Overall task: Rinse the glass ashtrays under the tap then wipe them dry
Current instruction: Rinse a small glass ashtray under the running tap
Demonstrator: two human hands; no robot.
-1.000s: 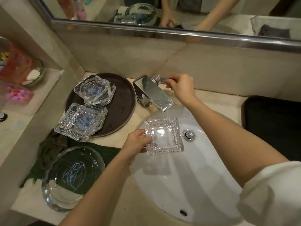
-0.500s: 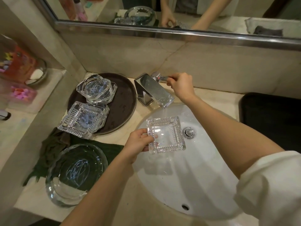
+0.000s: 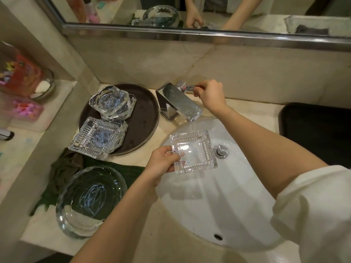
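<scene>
Glass waits on the left: a round ashtray (image 3: pixel 91 200) on a green cloth (image 3: pixel 62 168), plus hexagonal (image 3: pixel 112 101) and square (image 3: pixel 98 138) ashtrays on the dark tray (image 3: pixel 144 118), all scribble-marked, seemingly unrinsed. The left hand (image 3: pixel 161 164) pinches a square ashtray (image 3: pixel 193 151) beneath the tap (image 3: pixel 178 103); the right hand (image 3: pixel 209 93) grips the lever (image 3: pixel 187 87). Wiping remains.
</scene>
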